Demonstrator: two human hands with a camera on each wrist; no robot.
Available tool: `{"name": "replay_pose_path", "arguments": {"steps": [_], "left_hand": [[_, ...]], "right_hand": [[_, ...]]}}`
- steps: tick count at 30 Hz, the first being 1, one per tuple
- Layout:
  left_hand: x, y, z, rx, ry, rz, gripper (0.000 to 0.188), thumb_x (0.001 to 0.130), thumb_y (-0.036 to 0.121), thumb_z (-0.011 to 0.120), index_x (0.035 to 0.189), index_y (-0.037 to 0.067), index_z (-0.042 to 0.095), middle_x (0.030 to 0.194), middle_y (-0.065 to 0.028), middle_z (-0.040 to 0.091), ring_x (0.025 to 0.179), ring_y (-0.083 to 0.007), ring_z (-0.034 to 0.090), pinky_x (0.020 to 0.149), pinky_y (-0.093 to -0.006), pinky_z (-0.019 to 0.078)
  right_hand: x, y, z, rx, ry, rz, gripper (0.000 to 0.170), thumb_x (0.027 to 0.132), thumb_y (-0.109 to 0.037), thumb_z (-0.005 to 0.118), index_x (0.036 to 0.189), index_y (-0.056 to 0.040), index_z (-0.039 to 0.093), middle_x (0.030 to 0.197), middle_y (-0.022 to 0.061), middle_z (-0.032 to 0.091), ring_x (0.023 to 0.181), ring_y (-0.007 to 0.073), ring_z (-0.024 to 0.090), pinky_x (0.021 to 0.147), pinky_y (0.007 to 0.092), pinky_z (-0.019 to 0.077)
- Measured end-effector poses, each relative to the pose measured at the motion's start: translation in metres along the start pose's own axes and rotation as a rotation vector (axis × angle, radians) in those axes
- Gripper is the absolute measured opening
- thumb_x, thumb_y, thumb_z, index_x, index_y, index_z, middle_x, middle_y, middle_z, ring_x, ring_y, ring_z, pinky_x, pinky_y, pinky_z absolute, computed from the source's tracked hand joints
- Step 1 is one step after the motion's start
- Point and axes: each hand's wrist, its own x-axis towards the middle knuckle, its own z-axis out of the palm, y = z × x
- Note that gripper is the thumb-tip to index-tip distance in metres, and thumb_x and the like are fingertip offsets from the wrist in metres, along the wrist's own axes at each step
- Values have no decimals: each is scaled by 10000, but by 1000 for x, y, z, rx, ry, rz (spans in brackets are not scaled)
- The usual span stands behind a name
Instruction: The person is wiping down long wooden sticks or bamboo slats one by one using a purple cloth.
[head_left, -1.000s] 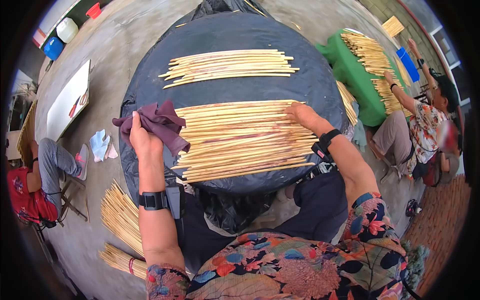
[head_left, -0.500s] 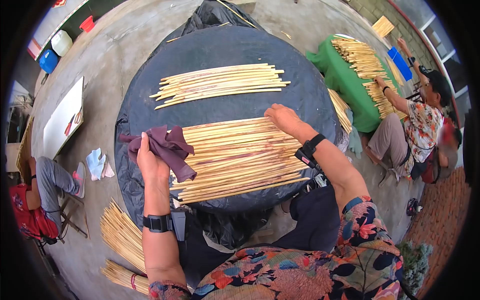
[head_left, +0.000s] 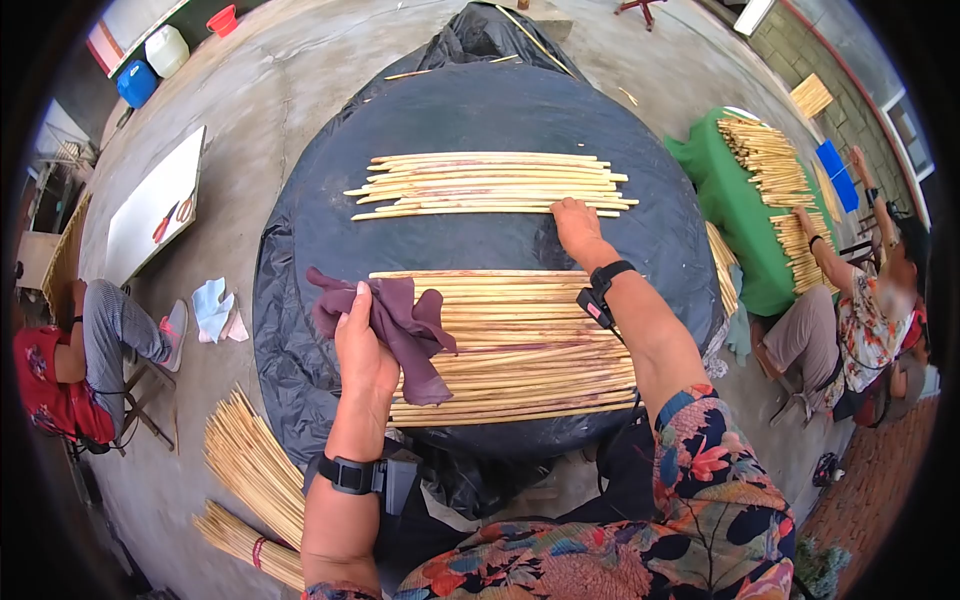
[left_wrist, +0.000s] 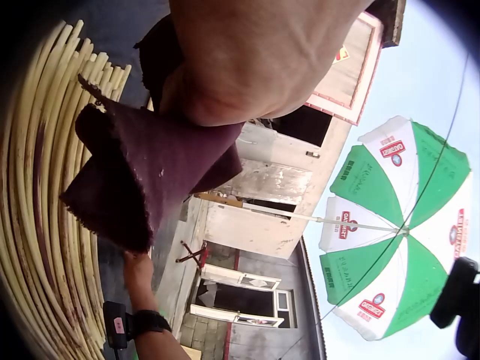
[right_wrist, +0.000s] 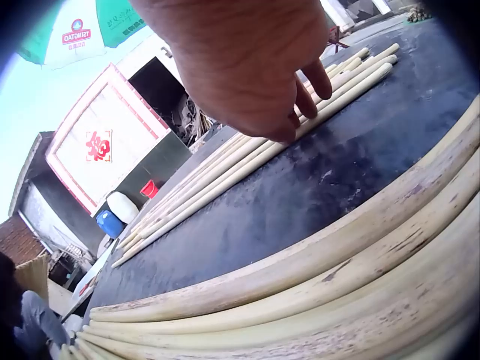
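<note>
My left hand [head_left: 364,352] grips a crumpled dark purple cloth [head_left: 402,325] by the left end of the near row of pale yellow stalks [head_left: 530,350]. In the left wrist view the cloth [left_wrist: 161,161] hangs in folds below that hand. Beyond the near row lies a smaller row of stalks [head_left: 480,185] on the black-covered round table [head_left: 470,110]. My right hand [head_left: 580,232] is at the near side of this far row, toward its right end. Its fingers [right_wrist: 316,79] bend down over the nearest stalk [right_wrist: 337,105], the thumb side close against it.
Bundles of stalks [head_left: 250,460] lie on the ground at left. A white board [head_left: 155,215] bears scissors [head_left: 184,210]. At right, a person works at a green-covered table [head_left: 700,160] heaped with stalks. Another person sits at far left. A green-and-white umbrella [left_wrist: 405,225] stands behind.
My right hand has gone from the near row's right part across the dark gap to the far row. The left hand still holds the cloth, now farther right in view; the view has shifted.
</note>
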Motion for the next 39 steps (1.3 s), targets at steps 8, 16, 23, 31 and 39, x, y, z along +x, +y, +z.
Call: {"name": "replay_pose_path", "arguments": {"steps": [8,16,23,31,39], "left_hand": [[-8,-3,10,18,-30,-60,172,883,199,487,925,32,477,922,-68,553,844,-157,557,765,-312,461],[-9,-16,17,-13,-48,-101,158,888,177,472,914,23,448,895,-85,541,811,-169,561,738,-324,481],[-17,-24,29,-34,-94,-141,139,900,179,443,923,42,455,923,-60,537,859,-176,548,814,-343,457],[-22,-31,36,-249,-269,5,223,897,247,456,909,27,496,888,-80,556,809,-182,563,747,-341,472],[-24,-13,31,-263,-308,161,171,897,213,460,883,46,492,871,-37,534,788,-119,533,722,-284,444]], "right_hand": [[0,-3,4,-156,-32,-34,149,769,-93,471,879,-86,570,918,82,545,925,240,516,780,385,380],[-39,-4,-43,231,-188,-76,118,785,-130,530,889,-74,534,886,131,567,854,308,546,735,410,407],[-80,-43,-98,819,-182,-69,156,821,-152,532,905,-23,510,722,108,565,656,207,527,600,309,422],[-130,-131,-153,1417,-415,137,133,867,-148,474,848,-18,497,657,32,525,486,77,433,373,222,339],[-134,-166,-154,1041,-136,-165,148,881,-141,446,856,1,482,643,107,540,575,217,518,538,330,415]]}}
